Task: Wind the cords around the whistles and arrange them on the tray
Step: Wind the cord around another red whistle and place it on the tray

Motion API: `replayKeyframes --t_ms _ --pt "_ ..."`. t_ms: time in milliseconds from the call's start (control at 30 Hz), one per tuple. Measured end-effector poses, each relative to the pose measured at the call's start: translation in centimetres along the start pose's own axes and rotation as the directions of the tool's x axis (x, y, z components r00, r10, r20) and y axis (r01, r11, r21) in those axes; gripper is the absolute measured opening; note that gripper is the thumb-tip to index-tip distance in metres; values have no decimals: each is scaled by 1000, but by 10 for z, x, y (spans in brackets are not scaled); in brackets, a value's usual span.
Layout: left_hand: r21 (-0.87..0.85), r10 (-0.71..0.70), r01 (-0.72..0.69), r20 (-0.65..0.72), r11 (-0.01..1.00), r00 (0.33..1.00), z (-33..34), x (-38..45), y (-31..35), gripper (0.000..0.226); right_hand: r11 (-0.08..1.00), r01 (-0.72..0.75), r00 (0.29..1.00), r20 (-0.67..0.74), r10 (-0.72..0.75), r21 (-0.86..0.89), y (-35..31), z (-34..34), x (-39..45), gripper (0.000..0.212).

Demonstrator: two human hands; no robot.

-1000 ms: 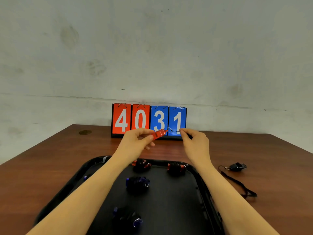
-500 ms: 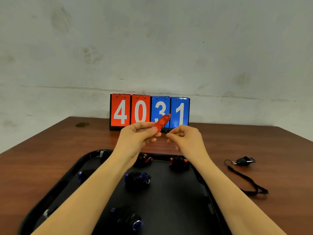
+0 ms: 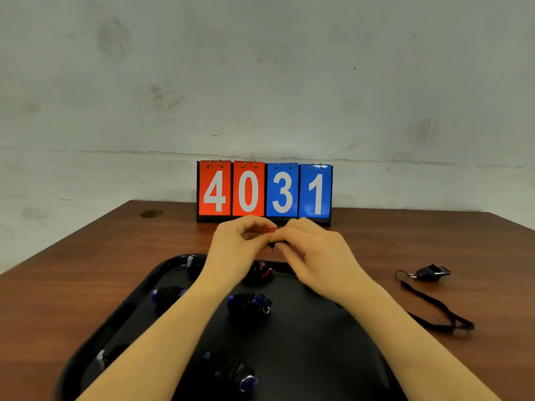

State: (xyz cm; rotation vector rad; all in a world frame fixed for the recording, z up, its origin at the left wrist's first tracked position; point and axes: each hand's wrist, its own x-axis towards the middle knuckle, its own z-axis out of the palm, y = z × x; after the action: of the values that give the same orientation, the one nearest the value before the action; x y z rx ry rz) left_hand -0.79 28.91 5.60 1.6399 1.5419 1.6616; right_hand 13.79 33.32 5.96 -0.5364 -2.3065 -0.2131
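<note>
Small red plastic whistle [image 3: 272, 230] nearly hidden, pinched between left hand [image 3: 242, 245] and right hand [image 3: 307, 246], fingertips touching, above 12 o'clock rim of glossy black plastic tray [image 3: 304, 337]. Black cord [image 3: 272, 246] barely peeking below. Risk: loosened pinch, coils springing undone. Unwound black whistle [image 3: 432, 272] waiting at 3 o'clock on brown wooden tabletop [image 3: 72, 285].
</note>
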Motion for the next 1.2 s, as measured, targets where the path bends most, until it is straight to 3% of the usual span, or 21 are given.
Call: replayKeyframes --t_ms 100,233,333,400,733,933,1067,1200 --pt "33 41 -43 63 999 997 1 -3 2 25 1000 -9 996 -85 10 10 10 2 0 24" --pt "3 33 -33 91 999 995 3 -4 5 28 966 -133 980 -114 161 222 13 2 -2 18" --pt "-15 2 0 98 1000 995 3 -4 5 23 820 -284 930 -65 362 496 9 -3 -2 13" --pt "8 -6 5 113 1000 994 3 -4 5 21 747 -339 901 -32 433 573 9 -5 -3 13" --pt "94 -11 -12 240 996 971 0 -6 7 17 518 -432 809 64 584 739 19 -12 -2 11" --pt "39 28 -39 242 999 970 0 -6 8 17 325 -485 741 184 646 812 20 -13 -2 9" --pt "-56 27 -17 168 998 985 0 -6 10 20 176 -495 687 259 678 851 19 -12 -1 7" --pt "-211 -42 62 100 976 994 1 -5 11 19 304 -539 718 240 653 785 15 -8 -1 4"
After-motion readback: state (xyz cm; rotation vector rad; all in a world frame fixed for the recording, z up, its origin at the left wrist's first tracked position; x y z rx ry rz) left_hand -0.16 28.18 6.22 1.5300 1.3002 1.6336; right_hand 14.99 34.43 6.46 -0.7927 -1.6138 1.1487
